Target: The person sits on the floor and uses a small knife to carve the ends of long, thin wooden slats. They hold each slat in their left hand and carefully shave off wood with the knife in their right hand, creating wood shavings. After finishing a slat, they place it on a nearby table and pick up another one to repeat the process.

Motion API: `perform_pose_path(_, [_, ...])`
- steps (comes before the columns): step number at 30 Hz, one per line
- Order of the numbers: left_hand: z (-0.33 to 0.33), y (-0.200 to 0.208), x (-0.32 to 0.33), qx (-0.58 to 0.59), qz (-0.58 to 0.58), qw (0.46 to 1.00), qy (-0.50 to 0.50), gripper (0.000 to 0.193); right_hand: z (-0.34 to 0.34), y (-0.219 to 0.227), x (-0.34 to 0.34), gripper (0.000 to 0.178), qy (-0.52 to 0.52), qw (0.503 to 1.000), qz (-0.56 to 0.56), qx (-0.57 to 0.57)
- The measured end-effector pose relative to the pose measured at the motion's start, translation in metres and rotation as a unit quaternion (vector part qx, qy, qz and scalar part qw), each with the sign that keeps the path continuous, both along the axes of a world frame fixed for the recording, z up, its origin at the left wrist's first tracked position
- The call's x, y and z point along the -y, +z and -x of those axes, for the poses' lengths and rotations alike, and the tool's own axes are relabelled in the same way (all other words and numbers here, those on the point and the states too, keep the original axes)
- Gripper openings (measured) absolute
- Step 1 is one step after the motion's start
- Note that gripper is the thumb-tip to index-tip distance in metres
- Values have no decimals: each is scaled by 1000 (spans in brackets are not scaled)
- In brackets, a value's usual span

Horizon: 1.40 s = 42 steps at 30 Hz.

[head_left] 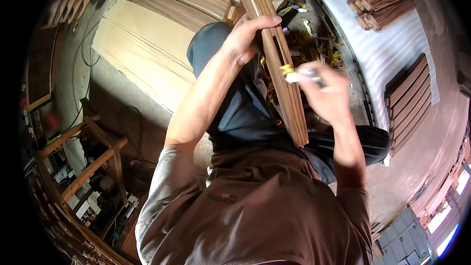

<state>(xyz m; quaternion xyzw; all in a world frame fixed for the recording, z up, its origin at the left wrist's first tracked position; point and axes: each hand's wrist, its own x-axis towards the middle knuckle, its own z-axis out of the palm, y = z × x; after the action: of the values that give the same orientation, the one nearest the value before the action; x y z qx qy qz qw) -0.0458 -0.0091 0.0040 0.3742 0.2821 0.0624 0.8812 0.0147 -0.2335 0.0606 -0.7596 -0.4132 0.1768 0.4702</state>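
Observation:
A long brown wooden part (289, 100) with rounded edges and a narrow slot (277, 48) slants across my lap. My left hand (245, 37) grips it near the slot, thumb over the upper face and fingers mostly hidden behind. At the wood's right edge, just below the slot, my right hand (327, 91) is closed around a small pale and silvery object (310, 76), smeared by motion. A yellow-and-white scrap (287, 70) shows at that object's tip, against the wood. What kind of thing the right hand holds is unclear.
Curled yellow and white scraps (333, 59) litter the ground beyond the wood. Long wooden boards (167, 0) lie on cardboard (142, 51) at the far left. To the right, wooden pieces (412, 93) rest on a white sheet (375, 56). A wooden frame (93, 167) stands left.

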Motion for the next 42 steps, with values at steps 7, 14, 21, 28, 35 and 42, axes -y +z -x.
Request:
perform_pose_path(7, [-12,20,0,52,69,996,-1,47,-85,17,113,18,-271,925,119,237])
perform_pose_path(14, [-44,129,-10,185,-61,979,66,56,-77,8,140,7,-353,913,73,191])
perform_pose_path(21, [-67,273,-23,158,-478,862,61,110,-85,52,137,15,-419,898,-59,119])
perform_pose_path(28, [-18,254,-46,107,-760,640,-21,95,-94,54,143,37,-265,952,12,151])
perform_pose_path(35, [38,129,-97,-40,-844,502,-184,79,-63,54,89,35,-245,930,-175,-211])
perform_pose_path(42, [63,55,-124,-154,-812,503,-251,74,-39,-7,17,19,-235,922,-160,-263])
